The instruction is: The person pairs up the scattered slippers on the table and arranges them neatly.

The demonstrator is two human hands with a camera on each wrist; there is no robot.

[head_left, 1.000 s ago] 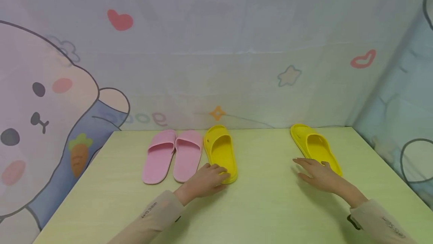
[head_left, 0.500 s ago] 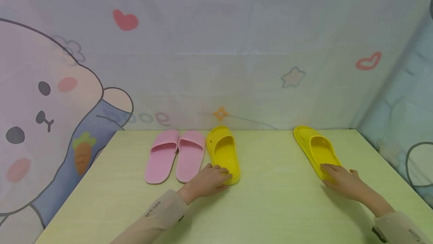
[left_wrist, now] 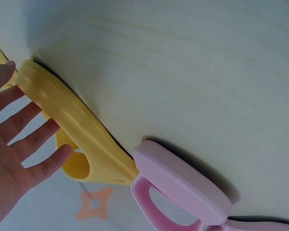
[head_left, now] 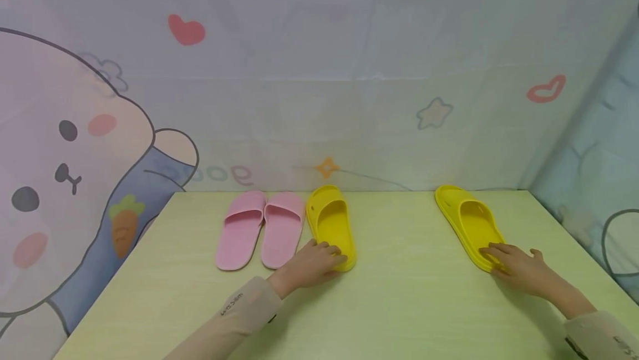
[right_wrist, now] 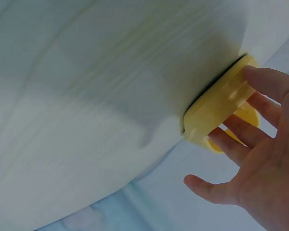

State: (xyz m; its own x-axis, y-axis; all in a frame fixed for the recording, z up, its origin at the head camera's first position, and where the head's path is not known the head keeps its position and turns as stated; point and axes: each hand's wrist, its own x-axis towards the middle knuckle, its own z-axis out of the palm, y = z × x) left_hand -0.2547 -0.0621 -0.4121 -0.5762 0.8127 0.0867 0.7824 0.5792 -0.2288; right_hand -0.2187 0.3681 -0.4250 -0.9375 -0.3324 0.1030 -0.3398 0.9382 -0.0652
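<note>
Two yellow slippers stand far apart on the table, toes toward the back. My left hand (head_left: 312,263) reaches over the heel of the left yellow slipper (head_left: 333,227). In the left wrist view its fingers are nearly straight, with some tips hidden behind the slipper's sole, and the thumb (left_wrist: 4,74) stands off the heel. At the right, the other yellow slipper (head_left: 471,224) is angled, its heel toward the right. My right hand (head_left: 529,271) pinches that heel. In the right wrist view the thumb (right_wrist: 267,82) presses the outer edge while the fingers go inside; the little finger sticks out.
A pair of pink slippers, the left one (head_left: 239,241) and the right one (head_left: 280,241), lies close beside the left yellow slipper. Behind the pale table (head_left: 389,304) hangs a printed cloth (head_left: 319,99); another covers the right side.
My right hand has moved right and toward me, from beside the right yellow slipper onto its heel. My left hand stays at its slipper. The head view has shifted slightly.
</note>
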